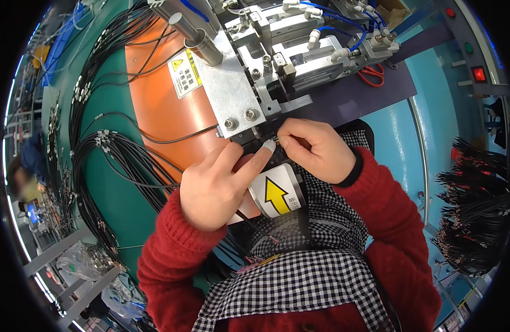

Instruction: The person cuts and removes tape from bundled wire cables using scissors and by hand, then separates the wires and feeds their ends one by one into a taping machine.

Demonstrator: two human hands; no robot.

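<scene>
Both hands meet at the front of a metal machine (233,83), below its bolted plate. My left hand (219,185) has a white cover on one fingertip, which presses at the machine's front edge; its fingers are bent, and what they hold, if anything, is hidden. Close beside it on the right, my right hand (318,149) is closed, thumb and index finger pinched on something too small to make out. Just under the hands is a white label with a yellow arrow (276,196). A black cable (155,139) runs from the left to the machine plate.
Bundles of black cables (119,149) lie over the green table (125,207) and orange sheet (161,113) at left. Red-handled scissors (371,74) lie behind the right hand. More black cables (471,216) hang at far right. Another person (31,160) is at far left.
</scene>
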